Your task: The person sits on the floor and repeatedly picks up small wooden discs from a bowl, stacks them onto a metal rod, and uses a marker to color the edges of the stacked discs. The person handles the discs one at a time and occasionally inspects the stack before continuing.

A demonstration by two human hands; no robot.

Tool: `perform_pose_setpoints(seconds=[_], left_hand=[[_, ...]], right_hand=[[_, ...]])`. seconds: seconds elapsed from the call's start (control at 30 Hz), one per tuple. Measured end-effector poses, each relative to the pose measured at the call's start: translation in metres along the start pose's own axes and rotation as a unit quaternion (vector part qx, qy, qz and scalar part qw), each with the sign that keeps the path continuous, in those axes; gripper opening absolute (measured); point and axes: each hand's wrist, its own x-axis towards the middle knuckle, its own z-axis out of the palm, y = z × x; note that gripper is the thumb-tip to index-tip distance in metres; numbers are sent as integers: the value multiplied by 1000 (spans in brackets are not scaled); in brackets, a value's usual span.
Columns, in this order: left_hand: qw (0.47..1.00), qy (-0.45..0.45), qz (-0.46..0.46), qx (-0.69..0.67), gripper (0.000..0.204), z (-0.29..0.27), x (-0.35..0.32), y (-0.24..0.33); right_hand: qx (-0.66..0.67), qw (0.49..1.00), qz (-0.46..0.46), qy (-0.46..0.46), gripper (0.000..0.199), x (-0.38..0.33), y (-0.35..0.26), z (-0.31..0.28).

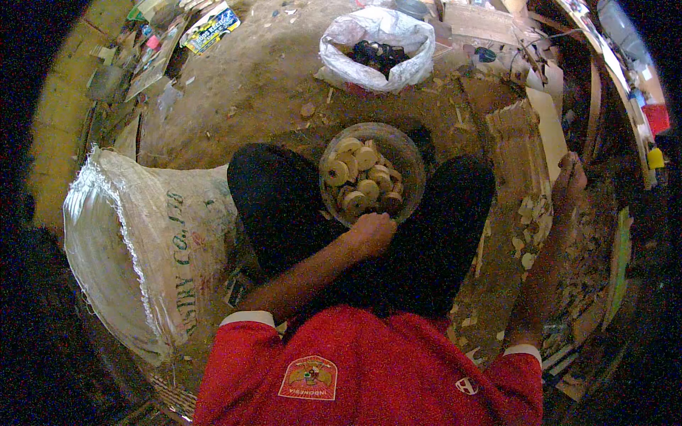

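Observation:
Between my dark-clad knees stands a round, clear-looking tub [417, 186], partly filled with several thick, pale wooden discs [368, 189]. Some of the discs have a hole in the middle. My left hand [373, 234] is closed at the tub's near rim and appears to grip it; the fingertips are hidden. Out to the right, my right hand [568, 181] is stretched beside a pale wooden board [545, 135]. It is dim and blurred there, and whether its fingers hold anything does not show.
A large woven sack [202, 234] lies at my left, its mouth turned left. Ahead stands an open white sack [334, 60] with dark pieces inside. Wood scraps and chips [526, 234] litter the floor at right, near a ridged piece of wood [513, 135]. A printed packet [212, 30] lies far left.

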Motion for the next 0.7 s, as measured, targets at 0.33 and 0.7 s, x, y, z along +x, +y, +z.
perform_pose_setpoints(seconds=[0.33, 0.7], left_hand=[[998, 14, 59, -20, 16, 55, -10, -6], [998, 28, 54, 8, 18, 31, -16, 10]], right_hand=[[-72, 997, 23, -32, 35, -6, 10, -11], [-86, 990, 86, -68, 38, -3, 4, -21]])
